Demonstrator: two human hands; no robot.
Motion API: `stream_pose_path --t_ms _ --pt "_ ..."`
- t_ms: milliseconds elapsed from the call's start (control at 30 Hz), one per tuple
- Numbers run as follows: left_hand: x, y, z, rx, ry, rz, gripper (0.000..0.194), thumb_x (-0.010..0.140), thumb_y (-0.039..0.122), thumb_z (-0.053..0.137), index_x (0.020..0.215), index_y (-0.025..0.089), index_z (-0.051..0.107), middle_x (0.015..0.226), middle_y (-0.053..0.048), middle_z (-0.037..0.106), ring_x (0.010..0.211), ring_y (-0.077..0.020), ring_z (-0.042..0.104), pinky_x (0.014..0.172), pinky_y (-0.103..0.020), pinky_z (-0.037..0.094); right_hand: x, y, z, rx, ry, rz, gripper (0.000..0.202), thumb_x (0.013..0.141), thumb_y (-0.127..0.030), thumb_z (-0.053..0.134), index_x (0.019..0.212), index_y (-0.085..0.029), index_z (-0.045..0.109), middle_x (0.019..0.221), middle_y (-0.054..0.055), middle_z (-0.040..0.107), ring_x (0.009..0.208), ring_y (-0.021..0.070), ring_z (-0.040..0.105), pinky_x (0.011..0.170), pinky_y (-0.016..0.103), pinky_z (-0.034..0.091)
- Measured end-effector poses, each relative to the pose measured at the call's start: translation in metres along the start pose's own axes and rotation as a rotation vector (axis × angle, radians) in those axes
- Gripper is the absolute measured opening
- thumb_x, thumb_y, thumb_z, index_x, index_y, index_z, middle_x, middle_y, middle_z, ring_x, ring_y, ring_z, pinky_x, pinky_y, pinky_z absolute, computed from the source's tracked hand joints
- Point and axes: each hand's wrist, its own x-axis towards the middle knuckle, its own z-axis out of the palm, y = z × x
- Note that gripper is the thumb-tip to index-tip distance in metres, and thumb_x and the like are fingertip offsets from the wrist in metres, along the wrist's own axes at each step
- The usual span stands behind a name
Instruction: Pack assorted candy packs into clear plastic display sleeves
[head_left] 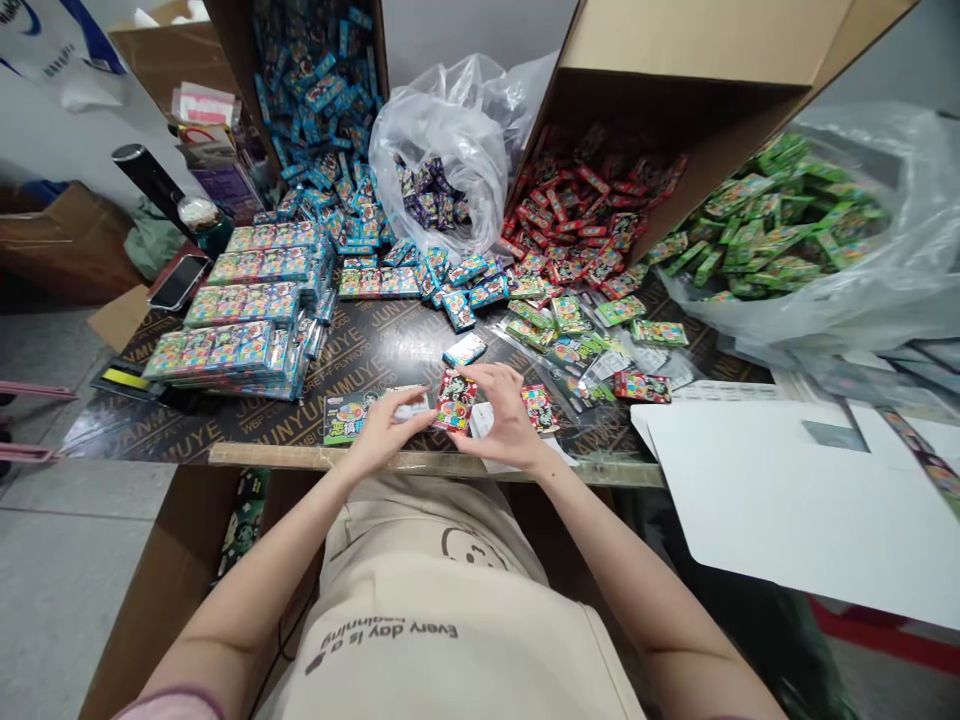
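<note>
Near the table's front edge, my right hand [504, 415] grips a small red printed box [454, 402], thumb at its lower end and fingers at its upper end. On the box's left side is my left hand [386, 428], its thumb and fingers apart and the thumb tip by the box's edge. Under my left hand lies a flat green printed packet [345, 416]. A small box with its white face up [464, 348] sits just beyond the red one. Partly behind my right hand is another red printed piece [538, 408].
Stacked packs [217, 345] stand at left beside a phone [178, 282]. Behind are blue boxes [319, 95], a plastic bag [442, 130] with purple ones, a carton [690, 60] with red ones and a bag of green boxes [772, 230]. A white board [795, 500] overhangs at right.
</note>
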Motion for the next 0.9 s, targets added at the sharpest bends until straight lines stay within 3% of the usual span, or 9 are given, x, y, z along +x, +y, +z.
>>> stream_pose_path --t_ms 100,200,333,533,600,667,733,833,900 --pt "0.004 -0.026 -0.018 0.569 -0.005 0.135 0.085 0.062 0.052 0.08 0.136 0.022 0.052 0.139 -0.016 0.051 0.13 -0.0364 0.042 0.111 -0.057 0.023 -0.005 0.012 0.005 -0.068 0.018 0.055 0.071 0.07 -0.039 0.071 0.134 -0.024 0.043 0.118 0.009 0.061 0.109 0.0301 0.055 0.099 0.046 0.031" --pt "0.007 -0.045 -0.027 0.789 -0.071 0.173 0.092 0.062 0.047 0.081 0.141 0.02 0.043 0.133 -0.016 0.053 0.125 -0.0352 0.046 0.11 -0.057 0.024 -0.01 0.023 0.012 -0.136 0.007 0.114 0.071 0.073 -0.048 0.072 0.133 -0.024 0.044 0.12 0.01 0.063 0.109 0.0301 0.056 0.101 0.047 0.027" --pt "0.005 -0.045 -0.028 0.754 -0.004 0.286 0.096 0.067 0.045 0.077 0.147 0.021 0.03 0.13 -0.013 0.055 0.12 -0.0304 0.05 0.112 -0.052 0.024 -0.011 0.025 0.014 -0.19 -0.027 0.143 0.072 0.075 -0.051 0.071 0.135 -0.024 0.043 0.126 0.012 0.061 0.114 0.0309 0.055 0.105 0.05 0.02" --pt "0.002 -0.027 -0.031 0.7 -0.04 0.384 0.112 0.063 0.044 0.08 0.151 0.021 0.016 0.126 -0.013 0.057 0.12 -0.0297 0.052 0.115 -0.054 0.016 -0.004 0.021 0.003 0.018 -0.363 0.029 0.076 0.075 -0.055 0.069 0.139 -0.025 0.04 0.133 0.011 0.059 0.119 0.03 0.054 0.11 0.052 0.018" --pt "0.003 -0.026 -0.031 0.686 -0.015 0.387 0.111 0.062 0.044 0.08 0.151 0.021 0.017 0.127 -0.013 0.057 0.119 -0.0299 0.053 0.115 -0.054 0.018 -0.003 0.02 0.004 -0.01 -0.296 0.065 0.087 0.073 -0.062 0.069 0.144 -0.025 0.034 0.14 0.013 0.053 0.128 0.0328 0.047 0.111 0.053 0.016" --pt "0.005 -0.025 -0.03 0.675 0.056 0.378 0.113 0.062 0.045 0.08 0.151 0.02 0.017 0.125 -0.012 0.058 0.117 -0.03 0.054 0.113 -0.054 0.022 -0.005 0.017 0.007 -0.081 -0.141 0.136 0.095 0.071 -0.066 0.069 0.147 -0.025 0.03 0.141 0.014 0.051 0.134 0.0347 0.041 0.112 0.054 0.015" --pt "0.006 -0.024 -0.029 0.665 0.114 0.371 0.115 0.061 0.046 0.081 0.152 0.02 0.015 0.123 -0.012 0.059 0.114 -0.0296 0.055 0.112 -0.054 0.024 -0.008 0.01 0.011 -0.097 -0.061 0.141 0.09 0.075 -0.065 0.065 0.147 -0.025 0.03 0.139 0.014 0.055 0.133 0.033 0.043 0.113 0.053 0.013" --pt "0.008 -0.023 -0.025 0.665 0.127 0.381 0.115 0.063 0.047 0.08 0.152 0.022 0.012 0.121 -0.011 0.061 0.113 -0.029 0.056 0.112 -0.054 0.024 -0.008 0.002 0.014 0.008 -0.182 0.002 0.072 0.088 -0.058 0.053 0.147 -0.026 0.03 0.139 0.012 0.055 0.128 0.0274 0.05 0.115 0.05 0.012" --pt "0.01 -0.026 -0.023 0.683 0.122 0.378 0.114 0.064 0.049 0.079 0.152 0.022 0.013 0.121 -0.011 0.061 0.113 -0.0293 0.056 0.112 -0.054 0.024 -0.002 0.011 0.012 0.034 -0.181 0.012 0.059 0.093 -0.052 0.045 0.145 -0.026 0.035 0.139 0.011 0.056 0.125 0.0254 0.052 0.113 0.049 0.016"
